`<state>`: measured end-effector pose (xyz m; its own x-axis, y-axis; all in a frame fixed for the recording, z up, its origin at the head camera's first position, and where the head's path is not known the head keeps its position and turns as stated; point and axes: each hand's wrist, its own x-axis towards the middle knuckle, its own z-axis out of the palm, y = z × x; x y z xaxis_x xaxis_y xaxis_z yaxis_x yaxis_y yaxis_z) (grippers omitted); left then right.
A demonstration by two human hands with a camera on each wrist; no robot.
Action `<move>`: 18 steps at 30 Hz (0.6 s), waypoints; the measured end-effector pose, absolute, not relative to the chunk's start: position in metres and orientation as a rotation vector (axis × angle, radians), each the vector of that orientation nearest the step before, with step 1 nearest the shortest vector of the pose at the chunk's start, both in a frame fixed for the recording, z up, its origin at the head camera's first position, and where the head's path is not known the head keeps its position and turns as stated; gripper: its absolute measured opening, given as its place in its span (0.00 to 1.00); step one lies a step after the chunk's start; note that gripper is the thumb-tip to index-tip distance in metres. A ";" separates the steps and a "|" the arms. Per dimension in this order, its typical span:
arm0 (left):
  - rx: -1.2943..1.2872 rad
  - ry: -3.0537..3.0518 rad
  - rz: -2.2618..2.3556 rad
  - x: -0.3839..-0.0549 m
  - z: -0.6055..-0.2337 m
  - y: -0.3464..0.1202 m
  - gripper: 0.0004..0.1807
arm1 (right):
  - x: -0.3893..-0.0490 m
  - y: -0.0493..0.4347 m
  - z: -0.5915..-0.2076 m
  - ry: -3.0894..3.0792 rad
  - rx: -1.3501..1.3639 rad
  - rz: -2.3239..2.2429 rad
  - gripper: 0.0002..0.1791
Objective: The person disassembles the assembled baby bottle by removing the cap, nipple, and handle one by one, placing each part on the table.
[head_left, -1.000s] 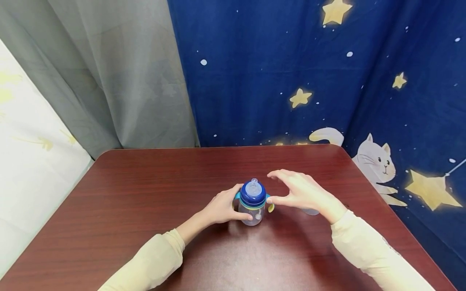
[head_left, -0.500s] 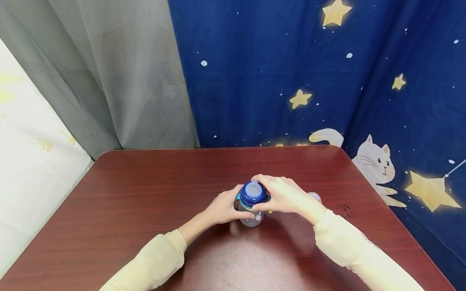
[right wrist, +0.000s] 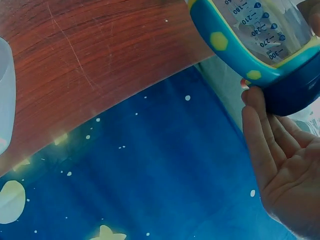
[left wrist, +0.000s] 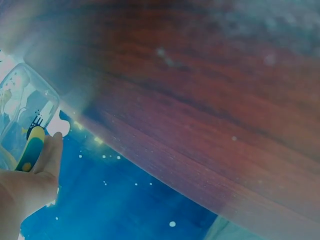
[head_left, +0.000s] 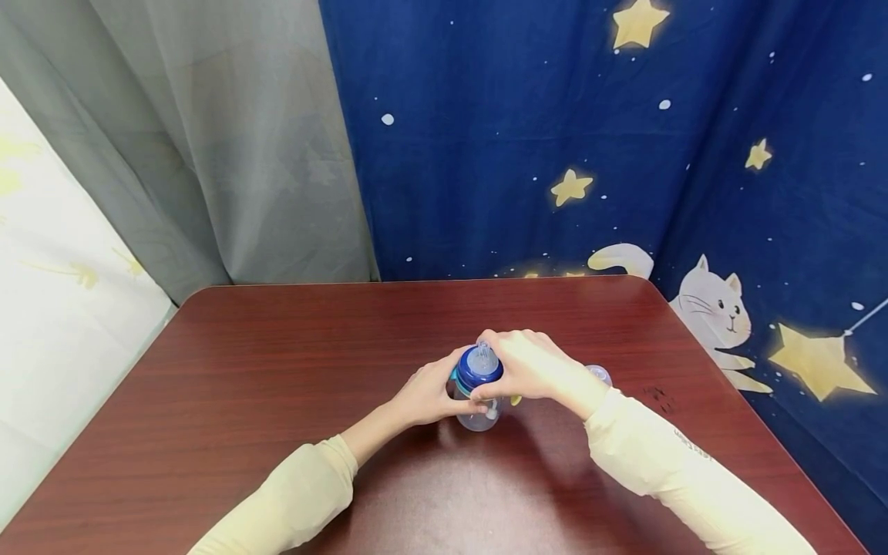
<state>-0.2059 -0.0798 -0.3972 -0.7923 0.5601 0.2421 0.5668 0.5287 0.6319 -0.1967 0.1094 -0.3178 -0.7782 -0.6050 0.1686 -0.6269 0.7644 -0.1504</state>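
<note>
A clear baby bottle (head_left: pixel 475 422) stands upright on the table, with a blue screw collar (head_left: pixel 475 381) and a see-through teat (head_left: pixel 482 359) on top. My left hand (head_left: pixel 425 398) grips the bottle's clear body from the left, thumb across its front. From the right, my right hand (head_left: pixel 533 365) holds the blue collar between thumb and fingers. Up close in the right wrist view, the bottle's teal and yellow handle (right wrist: pixel 218 41) and volume markings show, with fingertips against the dark blue collar (right wrist: pixel 292 95). In the left wrist view, fingers (left wrist: pixel 49 155) lie beside the handle (left wrist: pixel 31 150).
Behind my right wrist a clear dome-shaped cap (head_left: pixel 600 375) sits on the brown wooden table (head_left: pixel 312 339), partly hidden. A blue star-patterned curtain (head_left: pixel 486 154) and a grey curtain (head_left: pixel 277 154) hang beyond the far edge.
My right hand has moved left from beside the bottle onto its blue collar, uncovering more of the clear cap. The collar has shifted slightly left. My left hand keeps its grip.
</note>
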 end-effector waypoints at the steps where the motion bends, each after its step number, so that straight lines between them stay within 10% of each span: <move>1: -1.017 -2.729 -1.153 -0.207 -0.398 -0.080 0.44 | -0.197 0.109 -0.318 -2.854 0.997 0.301 0.40; 18: -1.093 -2.667 -1.259 -0.213 -0.400 -0.078 0.36 | -0.201 0.110 -0.317 -2.835 1.103 0.450 0.39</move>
